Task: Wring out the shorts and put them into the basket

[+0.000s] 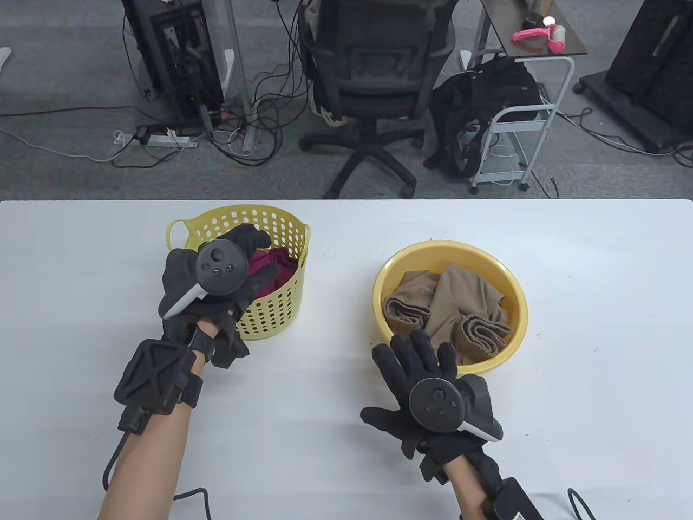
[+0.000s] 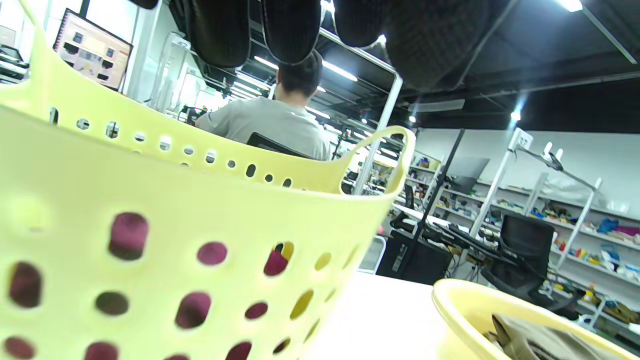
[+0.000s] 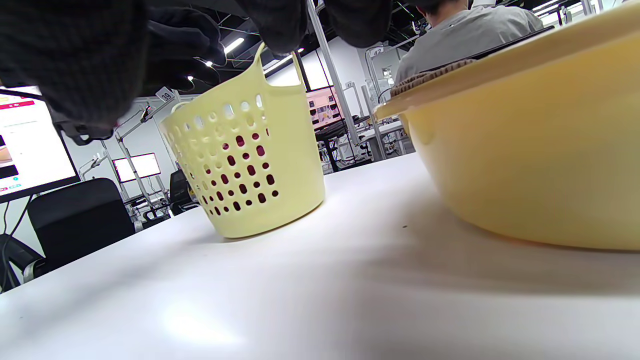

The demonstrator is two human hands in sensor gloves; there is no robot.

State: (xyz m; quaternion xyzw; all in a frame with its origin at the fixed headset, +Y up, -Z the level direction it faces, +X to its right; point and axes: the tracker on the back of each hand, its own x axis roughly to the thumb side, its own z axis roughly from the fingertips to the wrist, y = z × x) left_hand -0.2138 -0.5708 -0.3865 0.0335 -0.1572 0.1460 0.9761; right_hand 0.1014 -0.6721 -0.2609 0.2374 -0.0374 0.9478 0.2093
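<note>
A pale yellow perforated basket (image 1: 270, 314) stands on the white table at left, with a maroon cloth (image 1: 277, 266) lying inside it. My left hand (image 1: 253, 250) hovers over the basket's near side, fingers extended and holding nothing; in the left wrist view its fingertips (image 2: 290, 30) hang above the basket (image 2: 175, 200). At right, tan shorts (image 1: 455, 309) lie crumpled in a yellow basin (image 1: 390, 271). My right hand (image 1: 417, 355) lies on the table with fingers spread, fingertips at the basin's near rim. The right wrist view shows the basket (image 3: 250, 165) and the basin (image 3: 525, 165).
The white table (image 1: 595, 325) stretches wide on both sides. Beyond its far edge stand an office chair (image 1: 373, 81), a white cart (image 1: 520, 119) with a black bag, and cables on the floor. A person in a grey shirt (image 2: 270, 125) sits in the background.
</note>
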